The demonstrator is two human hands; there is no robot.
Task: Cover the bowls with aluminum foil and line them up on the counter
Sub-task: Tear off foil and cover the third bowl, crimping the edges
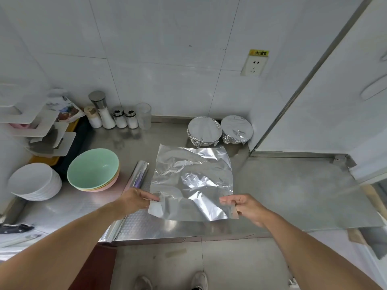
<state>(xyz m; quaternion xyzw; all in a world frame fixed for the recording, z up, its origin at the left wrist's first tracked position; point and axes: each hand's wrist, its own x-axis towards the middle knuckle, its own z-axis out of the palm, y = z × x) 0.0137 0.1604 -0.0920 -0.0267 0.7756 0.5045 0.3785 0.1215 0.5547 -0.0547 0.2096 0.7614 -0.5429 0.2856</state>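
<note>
Over the steel counter [293, 185], both hands [136, 198] [244, 207] pinch the foil sheet's [192, 181] near corners.

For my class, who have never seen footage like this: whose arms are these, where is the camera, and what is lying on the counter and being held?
There is no machine: a person wears a camera on the head, looking down at their own arms. The left hand and right hand each pinch a near corner of a loose foil sheet over the steel counter. Behind stand two foil-covered bowls. To the left lie the foil roll, stacked coloured bowls and white bowls.
</note>
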